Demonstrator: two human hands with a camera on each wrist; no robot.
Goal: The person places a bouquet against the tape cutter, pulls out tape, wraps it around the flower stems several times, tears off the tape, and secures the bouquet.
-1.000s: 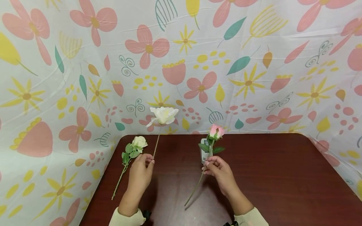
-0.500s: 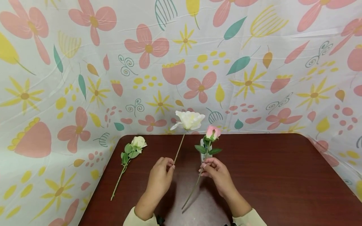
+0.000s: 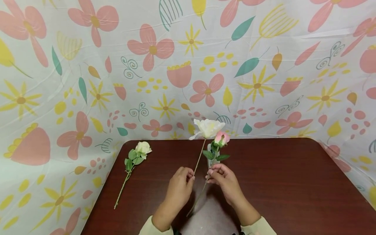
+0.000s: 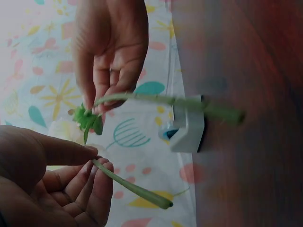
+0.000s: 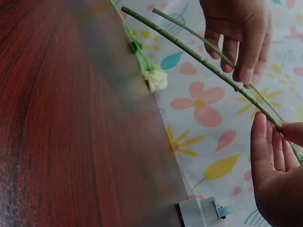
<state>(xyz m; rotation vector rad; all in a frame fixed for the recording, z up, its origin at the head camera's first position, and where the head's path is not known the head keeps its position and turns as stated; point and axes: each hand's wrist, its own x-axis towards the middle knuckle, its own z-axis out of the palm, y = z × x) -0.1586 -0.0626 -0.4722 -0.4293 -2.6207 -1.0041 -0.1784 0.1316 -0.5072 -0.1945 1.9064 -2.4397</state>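
The left hand point(image 3: 180, 184), pinching the white flower point(image 3: 207, 128), has moved beside the right hand point(image 3: 224, 179) pinching the pink rose point(image 3: 221, 138); three flowers total, one cream rose point(image 3: 143, 148) on the tabletop point(image 3: 293, 182).

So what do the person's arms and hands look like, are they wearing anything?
Both hands are bare, with no gloves or rings that show. The left hand and the right hand come out of long pale cream sleeves with snug cuffs at the wrists. Something small and dark peeks out beside each cuff, too hidden to make out.
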